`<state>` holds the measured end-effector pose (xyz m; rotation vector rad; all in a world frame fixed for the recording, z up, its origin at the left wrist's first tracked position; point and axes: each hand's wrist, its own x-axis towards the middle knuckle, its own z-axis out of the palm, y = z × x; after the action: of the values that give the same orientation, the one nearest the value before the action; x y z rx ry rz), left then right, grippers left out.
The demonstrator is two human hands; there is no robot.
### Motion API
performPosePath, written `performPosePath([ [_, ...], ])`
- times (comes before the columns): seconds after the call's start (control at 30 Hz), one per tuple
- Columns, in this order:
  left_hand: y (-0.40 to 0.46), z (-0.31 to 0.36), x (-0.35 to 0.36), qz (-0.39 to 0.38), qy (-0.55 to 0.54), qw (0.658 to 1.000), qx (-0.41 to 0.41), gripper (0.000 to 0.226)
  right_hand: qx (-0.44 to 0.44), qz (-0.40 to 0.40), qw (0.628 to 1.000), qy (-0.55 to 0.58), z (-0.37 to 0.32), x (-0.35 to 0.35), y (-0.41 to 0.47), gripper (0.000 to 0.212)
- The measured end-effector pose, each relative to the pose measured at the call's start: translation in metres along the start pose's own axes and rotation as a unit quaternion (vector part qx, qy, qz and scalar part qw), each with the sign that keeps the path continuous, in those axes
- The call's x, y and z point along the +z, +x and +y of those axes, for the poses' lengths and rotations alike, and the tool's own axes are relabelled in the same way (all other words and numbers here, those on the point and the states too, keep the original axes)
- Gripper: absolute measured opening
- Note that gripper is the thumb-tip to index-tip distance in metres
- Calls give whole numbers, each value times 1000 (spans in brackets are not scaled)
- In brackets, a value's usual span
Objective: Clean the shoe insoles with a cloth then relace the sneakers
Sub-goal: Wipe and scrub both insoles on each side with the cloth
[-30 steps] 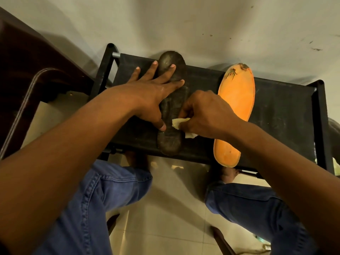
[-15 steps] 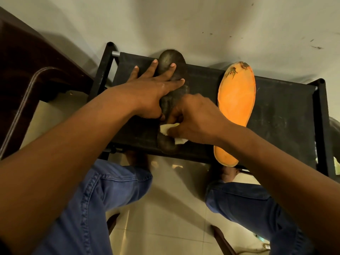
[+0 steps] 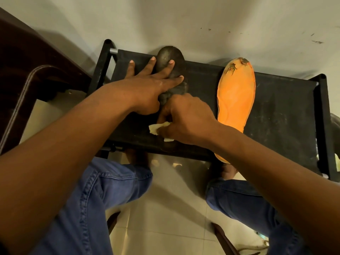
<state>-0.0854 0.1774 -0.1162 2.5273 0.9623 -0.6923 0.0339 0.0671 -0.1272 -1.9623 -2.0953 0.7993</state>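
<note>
1. a dark insole point(image 3: 170, 57) is lying lengthwise across the black fabric top of a low rack point(image 3: 287, 115) in the upper middle of the frame, its toe end sticking out past the far edge toward the pale wall point(image 3: 165, 19).
2. the left hand point(image 3: 147, 89) is lying flat on the dark insole with its fingers spread and straight, pressing it down; some fingertips are reaching onto the fabric just left of the insole.
3. the right hand point(image 3: 185, 120) is sitting at the centre of the frame, just below the left hand, over the heel half of the dark insole, with its fingers curled around a small pale cloth point(image 3: 156, 128).
4. the cloth is showing at the lower left of the right hand, with another bit peeking out under the hand; it is lying against the near part of the dark insole.
5. an orange insole point(image 3: 236, 100) is lying on the same rack to the right of centre, well apart from the dark one, its toe end worn and dark-spotted and its heel hanging over the near edge.
6. blue jeans point(image 3: 88, 208) are filling the lower part of the frame on both sides, over a tiled floor point(image 3: 165, 218).
7. dark wooden furniture point(image 3: 36, 61) is standing at the upper left of the frame, beside the rack.
</note>
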Motion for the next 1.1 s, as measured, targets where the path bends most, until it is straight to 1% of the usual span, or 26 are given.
performPosePath([
  [0.07,1,-1,1,0,-1,1000,3,95,25,83,995,-52,6,3,3,25],
  [0.1,1,-2,1,0,0,1000,4,96,36,108,991,-67,9,3,5,23],
  [0.13,1,-3,2,-1,1,1000,5,96,43,116,990,-70,10,1,6,21],
  [0.17,1,-3,2,-2,2,1000,5,96,40,103,992,-61,12,-1,8,20],
  [0.2,1,-3,2,-3,4,1000,6,96,30,71,996,-38,12,-3,8,18],
  [0.27,0,-2,1,-4,6,1000,5,92,7,-26,1000,9,7,-9,6,12],
  [0.3,0,-2,1,-4,6,1000,4,90,5,-61,998,24,5,-11,5,9],
  [0.33,0,-2,1,-4,7,1000,4,88,11,-69,997,33,5,-12,5,8],
  [0.37,0,-2,1,-3,6,1000,5,87,22,-55,998,34,5,-11,4,9],
  [0.47,2,-4,1,-6,4,1000,7,85,60,38,997,-5,11,-6,6,16],
  [0.5,2,-4,1,-7,5,1000,7,85,64,62,996,-17,12,-5,7,17],
  [0.53,2,-4,1,-8,6,1000,7,84,61,70,996,-15,12,-6,7,16],
  [0.57,2,-4,1,-9,6,1000,7,85,56,56,997,0,12,-8,7,16],
  [0.67,1,-3,1,-11,6,1000,4,85,47,-46,996,63,7,-10,7,11],
  [0.7,1,-3,1,-12,7,1000,4,85,48,-54,995,70,5,-7,6,11],
  [0.73,1,-3,1,-13,7,1000,4,86,53,-36,996,66,5,-3,5,13],
  [0.83,1,-2,0,-15,-3,1000,4,87,74,81,994,10,6,7,6,21],
  [0.87,1,-2,-1,-16,-5,1000,3,88,73,101,992,-1,7,7,8,21],
  [0.9,1,-2,-1,-18,-5,1000,2,89,67,97,993,0,6,5,9,20],
  [0.93,1,-2,-2,-20,-5,1000,2,89,62,69,996,16,6,1,11,20],
  [1.03,1,-1,-2,-20,0,1000,2,87,59,-70,994,55,6,-14,10,13],
  [1.07,1,-2,-2,-20,1,1000,2,86,50,-90,994,42,6,-17,9,13],
  [1.1,2,-2,-2,-21,0,1000,2,84,38,-89,995,19,8,-19,8,13],
])
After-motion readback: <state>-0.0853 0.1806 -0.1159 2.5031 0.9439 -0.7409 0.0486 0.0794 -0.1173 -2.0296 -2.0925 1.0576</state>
